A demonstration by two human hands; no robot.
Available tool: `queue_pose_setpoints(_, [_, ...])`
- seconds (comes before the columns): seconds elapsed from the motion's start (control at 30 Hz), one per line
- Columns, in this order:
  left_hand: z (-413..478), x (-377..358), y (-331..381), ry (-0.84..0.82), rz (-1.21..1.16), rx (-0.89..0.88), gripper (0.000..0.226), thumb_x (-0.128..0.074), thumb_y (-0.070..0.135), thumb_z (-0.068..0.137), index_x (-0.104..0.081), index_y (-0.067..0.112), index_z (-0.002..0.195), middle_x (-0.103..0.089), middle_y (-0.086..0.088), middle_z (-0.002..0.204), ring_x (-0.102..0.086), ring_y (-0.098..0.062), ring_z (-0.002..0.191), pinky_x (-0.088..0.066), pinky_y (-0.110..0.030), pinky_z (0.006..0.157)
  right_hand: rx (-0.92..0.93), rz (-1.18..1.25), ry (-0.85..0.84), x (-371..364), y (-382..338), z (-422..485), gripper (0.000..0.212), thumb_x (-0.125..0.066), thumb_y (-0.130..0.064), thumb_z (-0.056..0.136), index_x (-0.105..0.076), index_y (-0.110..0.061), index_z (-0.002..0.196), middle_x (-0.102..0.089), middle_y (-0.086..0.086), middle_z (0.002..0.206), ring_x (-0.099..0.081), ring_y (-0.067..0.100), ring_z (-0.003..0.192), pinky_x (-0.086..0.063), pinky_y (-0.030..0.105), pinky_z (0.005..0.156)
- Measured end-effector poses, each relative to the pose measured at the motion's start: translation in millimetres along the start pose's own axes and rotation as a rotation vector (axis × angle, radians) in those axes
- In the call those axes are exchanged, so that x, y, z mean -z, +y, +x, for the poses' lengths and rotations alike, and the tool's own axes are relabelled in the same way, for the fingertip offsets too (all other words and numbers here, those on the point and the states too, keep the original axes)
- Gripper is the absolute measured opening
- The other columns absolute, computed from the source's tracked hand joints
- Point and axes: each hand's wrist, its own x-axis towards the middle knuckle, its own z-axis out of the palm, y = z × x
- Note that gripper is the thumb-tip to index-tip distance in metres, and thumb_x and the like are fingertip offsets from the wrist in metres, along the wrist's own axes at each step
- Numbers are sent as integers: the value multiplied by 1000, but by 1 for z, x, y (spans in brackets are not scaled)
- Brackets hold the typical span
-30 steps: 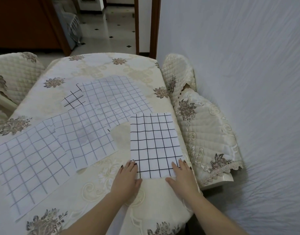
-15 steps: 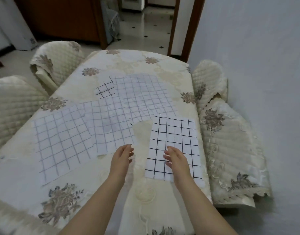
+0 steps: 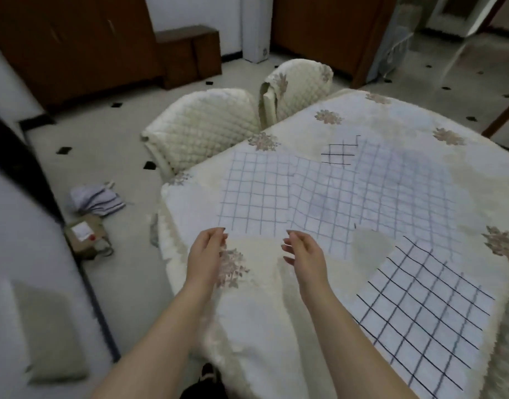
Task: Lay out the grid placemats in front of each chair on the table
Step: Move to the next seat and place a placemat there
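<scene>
White grid placemats lie on the cream floral tablecloth [image 3: 391, 116]. One with bold black lines [image 3: 426, 321] lies flat near the right table edge. Three with pale lines overlap in the middle: a left one [image 3: 253, 194], a middle one [image 3: 319, 203] and a far one [image 3: 406, 185]; a dark-lined corner [image 3: 338, 152] peeks out behind them. My left hand [image 3: 207, 251] hovers at the near edge of the left mat, fingers apart and empty. My right hand [image 3: 302, 251] hovers close to the near edge of the middle mat, also empty.
Two quilted cream chairs [image 3: 204, 125] [image 3: 299, 82] stand at the table's left side. On the floor lie folded cloths [image 3: 95, 197] and a small cardboard box [image 3: 86, 234]. Brown wooden cabinets [image 3: 74, 38] line the far wall.
My view has swung left along the table. Both hands left the black-lined mat, which stays at the right edge, and moved over to the near edges of the pale overlapping mats.
</scene>
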Motion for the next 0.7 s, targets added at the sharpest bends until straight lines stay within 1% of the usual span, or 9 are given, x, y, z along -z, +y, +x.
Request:
queue_pose_setpoints(0.2, [3,69,1,232,-76,16,23,-47,26,98,-63,13,107,-66,-3,103,-60,-19,106,-47,-34,92,18,-109,-216,-74,7,-2,17,-51,-25,98,-63,-18,107,-67,4,104,-65,18,98,-53,40,88])
queue_pose_setpoints(0.27, [3,87,1,279,-88,24,25,-47,28,98,-63,12,107,-65,-2,104,-60,-18,104,-47,-33,90,19,-134,-269,-94,8,-5,17,-51,-26,97,-64,-19,106,-68,3,102,-65,19,96,-53,39,86])
queue_pose_setpoints(0.33, [3,103,3,317,-107,27,23,-47,28,98,-64,13,101,-65,-1,100,-59,-17,100,-47,-33,88,17,-149,-304,-112,9,-6,15,-52,-26,96,-65,-20,102,-69,3,99,-66,19,92,-52,38,83])
queue_pose_setpoints(0.4, [7,116,2,337,-110,27,19,-47,29,98,-64,20,94,-65,0,99,-59,-16,100,-47,-36,92,9,-138,-326,-128,9,-6,13,-53,-26,95,-65,-22,100,-69,3,102,-66,18,92,-52,36,82])
queue_pose_setpoints(0.47, [14,128,0,339,-100,29,18,-47,31,97,-63,22,96,-66,-1,104,-60,-17,105,-47,-38,96,4,-142,-343,-143,9,-3,14,-53,-27,95,-66,-22,99,-69,2,103,-67,14,93,-53,35,83])
queue_pose_setpoints(0.57, [30,142,-1,337,-89,37,18,-47,30,97,-63,22,95,-66,-2,106,-60,-18,108,-48,-40,98,4,-155,-350,-163,10,2,17,-52,-27,95,-66,-20,102,-69,0,103,-66,12,95,-54,36,87])
queue_pose_setpoints(0.7, [66,158,2,315,-81,44,18,-47,28,97,-63,20,95,-66,-2,102,-61,-17,104,-48,-41,97,-17,-166,-312,-193,15,17,17,-54,-26,94,-67,-17,101,-70,2,99,-66,14,93,-54,39,89])
